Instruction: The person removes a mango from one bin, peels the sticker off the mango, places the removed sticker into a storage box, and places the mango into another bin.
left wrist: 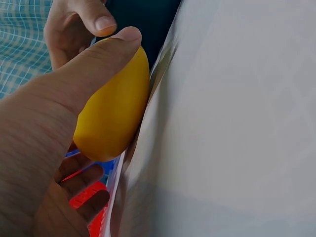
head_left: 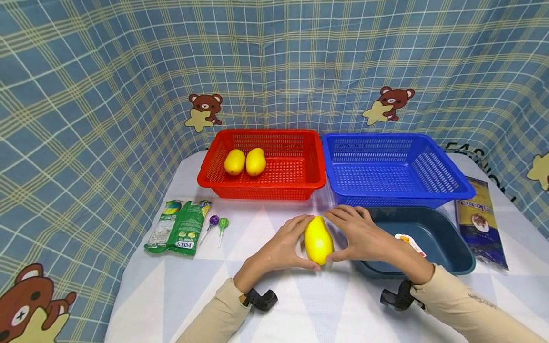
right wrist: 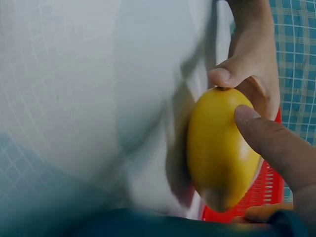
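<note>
A yellow mango (head_left: 318, 242) lies on the white-covered table between both hands. On its left, my left hand (head_left: 280, 245) has its fingers by the upper end and its thumb by the lower end, with space between palm and fruit. My right hand (head_left: 364, 234) flanks the other side, fingers extended and thumb low. In the left wrist view, the left thumb crosses in front of the mango (left wrist: 116, 116) while the other fingers are spread. The right thumb overlaps the mango (right wrist: 219, 143) in the right wrist view. Firm contact cannot be made out.
Two yellow mangoes (head_left: 245, 162) sit in the red basket (head_left: 261, 192). Beside it stands a blue basket (head_left: 394, 196). A dark blue tub (head_left: 450, 238) is beneath the right forearm, near a gold-and-purple packet (head_left: 481, 224). Leftward lie a green candy bag (head_left: 182, 228) and two lollipops (head_left: 218, 222).
</note>
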Tool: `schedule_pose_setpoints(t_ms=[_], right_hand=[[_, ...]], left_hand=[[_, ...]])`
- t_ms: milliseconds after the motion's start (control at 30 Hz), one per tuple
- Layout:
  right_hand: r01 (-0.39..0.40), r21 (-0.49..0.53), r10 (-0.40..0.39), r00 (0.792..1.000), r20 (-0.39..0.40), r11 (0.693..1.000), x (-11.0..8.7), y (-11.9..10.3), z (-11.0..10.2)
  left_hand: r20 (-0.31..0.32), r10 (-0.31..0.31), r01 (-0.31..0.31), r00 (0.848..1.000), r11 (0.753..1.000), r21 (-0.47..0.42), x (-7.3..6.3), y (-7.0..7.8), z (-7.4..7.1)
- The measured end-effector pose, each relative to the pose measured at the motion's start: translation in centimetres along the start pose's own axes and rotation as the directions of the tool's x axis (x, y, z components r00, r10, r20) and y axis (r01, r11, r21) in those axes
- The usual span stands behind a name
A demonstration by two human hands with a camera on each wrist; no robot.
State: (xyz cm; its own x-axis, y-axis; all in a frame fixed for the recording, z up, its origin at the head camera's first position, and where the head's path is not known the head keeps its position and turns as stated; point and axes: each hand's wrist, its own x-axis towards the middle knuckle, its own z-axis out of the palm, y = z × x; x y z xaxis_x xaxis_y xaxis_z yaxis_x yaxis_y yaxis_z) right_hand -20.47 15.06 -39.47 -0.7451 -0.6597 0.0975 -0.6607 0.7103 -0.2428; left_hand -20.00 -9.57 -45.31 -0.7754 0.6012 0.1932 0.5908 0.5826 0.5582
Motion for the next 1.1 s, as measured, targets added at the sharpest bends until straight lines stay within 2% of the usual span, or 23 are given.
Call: schedule_pose_setpoints(t_ms=[267, 567, 700, 800, 867, 900, 967, 1033, 1100], right_hand=[[0.021, -0.023, -0.020, 0.999, 0.043, 1.000, 0.7, -0.1, 0.7], [0.074, -0.097, -0.078, 0.997, -0.031, 0.992, 1.1, -0.2, 1.5], [0.081, -0.130, -0.090, 0.993, -0.069, 0.988, 1.2, -0.2, 1.7], [0.076, -0.126, -0.087, 0.993, -0.080, 0.989, 1.1, -0.3, 2.0], [0.066, -0.116, -0.075, 0.994, -0.075, 0.991, 1.0, -0.4, 2.2], [0.059, -0.110, -0.067, 0.995, -0.073, 0.992, 0.9, -0.4, 2.3], [0.045, -0.099, -0.051, 0.997, -0.059, 0.994, 0.8, -0.4, 2.5], [0.036, -0.092, -0.041, 0.998, -0.053, 0.995, 0.7, -0.5, 2.6], [0.036, -0.085, -0.041, 0.998, -0.053, 0.996, 0.8, -0.5, 2.7]], left_hand=[[-0.005, 0.009, -0.009, 1.000, 1.000, 0.023, 0.1, 0.0, -0.1], [0.004, 0.017, -0.017, 1.000, 0.999, 0.030, 0.3, 0.1, -0.3], [0.017, 0.027, -0.029, 0.999, 0.996, 0.086, 0.3, 0.1, -0.6], [-0.020, 0.018, -0.016, 1.000, 0.992, 0.123, 0.2, 0.1, -1.4], [-0.088, -0.011, 0.021, 0.996, 0.994, 0.108, 0.1, 0.1, -2.3], [-0.139, -0.030, 0.042, 0.990, 0.995, 0.086, 0.0, 0.0, -2.9], [-0.243, -0.079, 0.090, 0.967, 0.995, 0.036, -0.1, -0.3, -4.3], [-0.353, -0.106, 0.110, 0.930, 0.994, -0.009, -0.4, -1.0, -5.7], [-0.451, -0.118, 0.109, 0.885, 0.993, -0.047, -0.7, -2.0, -7.0]])
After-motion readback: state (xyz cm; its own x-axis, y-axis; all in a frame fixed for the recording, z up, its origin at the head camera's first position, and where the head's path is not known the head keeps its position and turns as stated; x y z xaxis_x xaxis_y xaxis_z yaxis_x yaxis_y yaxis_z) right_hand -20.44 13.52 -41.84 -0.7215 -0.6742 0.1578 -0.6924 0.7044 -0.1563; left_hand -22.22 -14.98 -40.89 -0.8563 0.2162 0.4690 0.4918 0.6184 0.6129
